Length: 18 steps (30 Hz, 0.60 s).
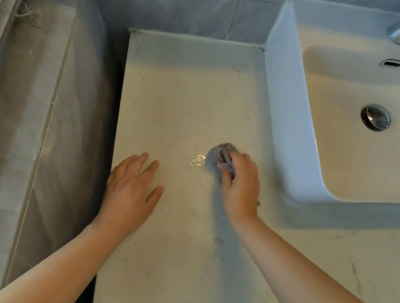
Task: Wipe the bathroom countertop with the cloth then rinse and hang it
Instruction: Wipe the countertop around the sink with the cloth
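Grey wall tiles (196, 2) are seen behind a pale, faintly veined stone countertop (182, 245), on which a white rectangular ceramic basin (288, 100) is mounted to the right. A small grey crumpled cloth (218, 156) is gripped in the closed right hand (240, 184) and pressed to the counter beside a wet smear (196, 159). The left hand (129, 191) is laid flat near the counter's left edge, fingers spread, nothing held.
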### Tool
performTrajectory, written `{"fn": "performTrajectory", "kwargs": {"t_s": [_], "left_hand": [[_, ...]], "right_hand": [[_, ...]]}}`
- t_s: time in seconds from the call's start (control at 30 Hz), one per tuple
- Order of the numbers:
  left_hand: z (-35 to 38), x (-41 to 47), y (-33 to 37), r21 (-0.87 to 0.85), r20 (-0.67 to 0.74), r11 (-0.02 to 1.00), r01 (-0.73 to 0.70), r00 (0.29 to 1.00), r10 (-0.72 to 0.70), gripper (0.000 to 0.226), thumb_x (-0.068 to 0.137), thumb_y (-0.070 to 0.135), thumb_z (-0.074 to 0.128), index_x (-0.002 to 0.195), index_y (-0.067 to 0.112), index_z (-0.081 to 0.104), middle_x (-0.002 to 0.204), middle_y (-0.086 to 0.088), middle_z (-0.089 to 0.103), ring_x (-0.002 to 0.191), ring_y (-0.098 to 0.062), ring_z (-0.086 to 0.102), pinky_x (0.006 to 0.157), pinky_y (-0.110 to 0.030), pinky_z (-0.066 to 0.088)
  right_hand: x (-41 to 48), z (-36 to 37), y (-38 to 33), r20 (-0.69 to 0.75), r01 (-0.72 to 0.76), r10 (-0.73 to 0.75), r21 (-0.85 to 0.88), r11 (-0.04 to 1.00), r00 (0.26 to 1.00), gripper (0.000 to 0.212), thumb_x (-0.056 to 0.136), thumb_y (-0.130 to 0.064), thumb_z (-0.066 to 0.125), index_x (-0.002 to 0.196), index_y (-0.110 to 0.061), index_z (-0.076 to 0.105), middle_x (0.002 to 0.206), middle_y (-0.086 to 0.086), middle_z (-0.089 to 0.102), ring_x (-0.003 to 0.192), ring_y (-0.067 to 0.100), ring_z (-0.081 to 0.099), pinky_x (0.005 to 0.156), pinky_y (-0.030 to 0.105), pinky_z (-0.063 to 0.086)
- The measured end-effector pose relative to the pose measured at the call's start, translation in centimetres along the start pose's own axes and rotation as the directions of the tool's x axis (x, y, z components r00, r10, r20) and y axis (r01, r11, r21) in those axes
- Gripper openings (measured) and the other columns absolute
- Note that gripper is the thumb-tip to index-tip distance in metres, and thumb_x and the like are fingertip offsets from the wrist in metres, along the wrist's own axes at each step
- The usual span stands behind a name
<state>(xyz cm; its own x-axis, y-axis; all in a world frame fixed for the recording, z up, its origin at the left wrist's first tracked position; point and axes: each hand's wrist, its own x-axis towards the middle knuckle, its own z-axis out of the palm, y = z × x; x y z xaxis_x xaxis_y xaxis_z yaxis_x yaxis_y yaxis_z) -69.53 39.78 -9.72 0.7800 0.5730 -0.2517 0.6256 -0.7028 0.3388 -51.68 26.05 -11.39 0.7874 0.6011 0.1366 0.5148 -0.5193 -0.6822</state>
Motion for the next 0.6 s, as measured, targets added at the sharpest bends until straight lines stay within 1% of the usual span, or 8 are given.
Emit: {"fn": "performTrajectory", "kwargs": {"t_s": [0.1,0.17,0.27,0.3,0.4,0.47,0.53,0.6], "left_hand": [[0.0,-0.2,-0.2,0.04,0.008,0.999,-0.011,1.0,0.01,0.062,0.087,0.047,0.039,0.138,0.013,0.046,0.148,-0.011,0.038,0.135,-0.033,0.033,0.109,-0.05,0.032],[-0.1,-0.2,-0.1,0.056,0.009,0.998,-0.01,1.0,0.01,0.063,0.087,0.048,0.037,0.139,0.014,0.045,0.148,-0.011,0.037,0.136,-0.032,0.032,0.109,-0.05,0.032],[0.1,-0.4,-0.1,0.07,0.006,0.997,-0.011,1.0,0.011,0.067,0.087,0.053,0.029,0.14,0.013,0.044,0.149,-0.011,0.037,0.136,-0.032,0.031,0.109,-0.049,0.031],[0.2,-0.4,0.0,0.07,0.008,0.998,-0.01,1.0,0.009,0.068,0.087,0.054,0.027,0.14,0.013,0.044,0.149,-0.011,0.036,0.136,-0.032,0.031,0.109,-0.049,0.031],[0.4,-0.4,-0.1,0.059,0.009,0.998,-0.009,1.0,0.009,0.069,0.087,0.054,0.026,0.14,0.013,0.043,0.15,-0.011,0.035,0.137,-0.032,0.03,0.11,-0.048,0.029],[0.5,-0.4,-0.3,0.045,0.006,0.999,-0.014,1.0,0.014,0.07,0.087,0.055,0.026,0.141,0.014,0.042,0.151,-0.01,0.034,0.138,-0.031,0.028,0.111,-0.048,0.028],[0.4,-0.4,-0.5,0.004,0.001,1.0,-0.026,1.0,0.026,0.068,0.088,0.054,0.026,0.14,0.012,0.044,0.15,-0.011,0.035,0.138,-0.03,0.029,0.111,-0.048,0.029],[0.2,-0.9,-0.6,-0.068,-0.035,0.997,-0.034,0.999,0.032,0.064,0.09,0.049,0.03,0.136,0.009,0.048,0.147,-0.013,0.039,0.135,-0.032,0.034,0.11,-0.048,0.033]], "right_hand": [[-0.7,-1.1,-0.8,0.117,-0.089,0.07,0.164,0.982,0.991,0.024,0.084,-0.01,0.066,0.108,-0.01,0.066,0.103,0.002,0.067,0.094,0.017,0.061,0.083,0.023,0.047],[0.8,-2.7,-0.6,0.04,-0.101,0.095,0.192,0.976,0.995,0.024,0.084,-0.013,0.066,0.107,-0.01,0.068,0.1,0.004,0.069,0.091,0.018,0.064,0.082,0.027,0.05],[4.3,-4.8,0.4,-0.135,-0.072,0.082,0.077,0.994,0.987,0.025,0.086,-0.01,0.064,0.111,-0.006,0.067,0.105,0.007,0.069,0.095,0.021,0.062,0.083,0.023,0.044],[5.3,-5.0,0.8,-0.16,-0.066,0.066,0.008,0.998,0.985,0.026,0.087,-0.008,0.062,0.112,-0.006,0.066,0.108,0.008,0.068,0.099,0.022,0.061,0.084,0.021,0.04],[6.5,-3.7,2.8,-0.075,-0.034,0.019,-0.197,0.98,0.997,0.029,0.087,-0.005,0.059,0.115,-0.006,0.064,0.115,0.009,0.066,0.105,0.031,0.058,0.09,0.029,0.04],[6.2,-2.4,3.4,-0.082,-0.065,0.052,-0.155,0.986,0.995,0.028,0.087,-0.012,0.062,0.114,-0.006,0.065,0.116,0.009,0.066,0.105,0.031,0.059,0.091,0.031,0.042],[5.4,-1.5,3.0,-0.144,-0.093,0.086,-0.047,0.995,0.986,0.026,0.088,-0.025,0.064,0.108,-0.007,0.067,0.107,0.006,0.068,0.096,0.025,0.061,0.084,0.029,0.045],[3.9,-0.6,2.0,-0.144,-0.049,0.048,0.0,0.999,0.988,0.024,0.089,-0.031,0.064,0.096,-0.008,0.067,0.092,0.002,0.066,0.081,0.019,0.057,0.072,0.029,0.044]]}}
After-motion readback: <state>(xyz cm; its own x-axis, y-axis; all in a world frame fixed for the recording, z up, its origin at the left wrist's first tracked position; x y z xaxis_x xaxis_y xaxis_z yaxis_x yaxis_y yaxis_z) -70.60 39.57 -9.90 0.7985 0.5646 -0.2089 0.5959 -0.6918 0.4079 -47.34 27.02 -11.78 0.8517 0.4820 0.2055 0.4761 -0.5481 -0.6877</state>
